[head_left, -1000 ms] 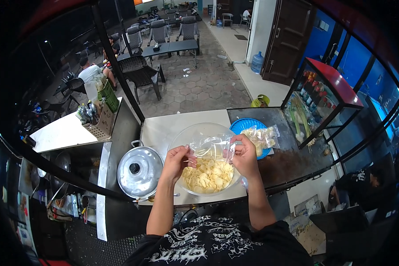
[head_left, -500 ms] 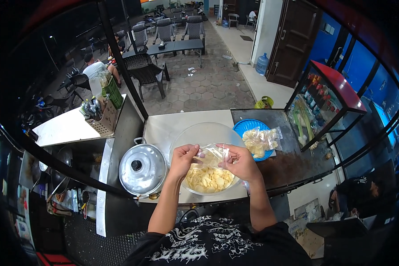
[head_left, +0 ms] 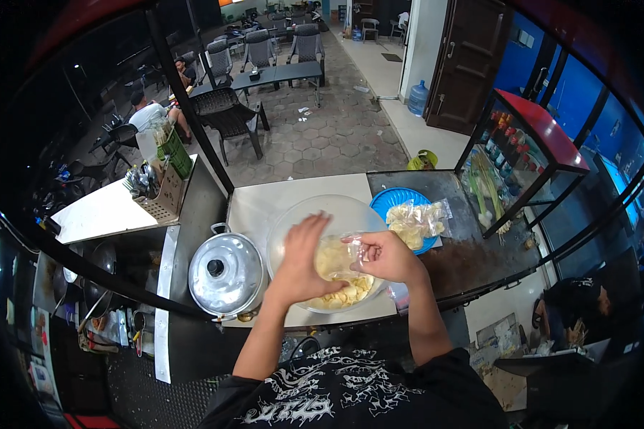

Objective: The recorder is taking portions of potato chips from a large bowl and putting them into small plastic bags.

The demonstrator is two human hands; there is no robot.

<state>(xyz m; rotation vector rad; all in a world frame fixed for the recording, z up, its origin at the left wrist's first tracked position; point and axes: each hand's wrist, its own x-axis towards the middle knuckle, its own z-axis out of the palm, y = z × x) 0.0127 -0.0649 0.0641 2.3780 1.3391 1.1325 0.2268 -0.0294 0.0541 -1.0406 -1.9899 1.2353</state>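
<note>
A large clear plastic tub [head_left: 329, 207] stands in front of me on the counter, with pale yellow chips [head_left: 350, 292] at its bottom. Over it, my right hand [head_left: 390, 256] pinches the edge of a thin clear plastic bag [head_left: 342, 252]. The bag hangs inside the tub's outline; its lower part is hard to make out against the chips. My left hand [head_left: 302, 263] hovers above the tub's left side, fingers spread and slightly blurred, thumb pointing toward the chips. It holds nothing.
Left of the tub sits a lidded aluminium pot [head_left: 227, 275]. At the right a blue plastic basket [head_left: 392, 199] bears filled clear bags of chips [head_left: 416, 223]. Farther right is a red-topped glass case [head_left: 537, 136] with bottles. A person [head_left: 576, 307] crouches at lower right.
Both hands held the bag's edges before. My left hand has let go, spreading its fingers, while my right hand keeps the bag. The whole view has shifted slightly.
</note>
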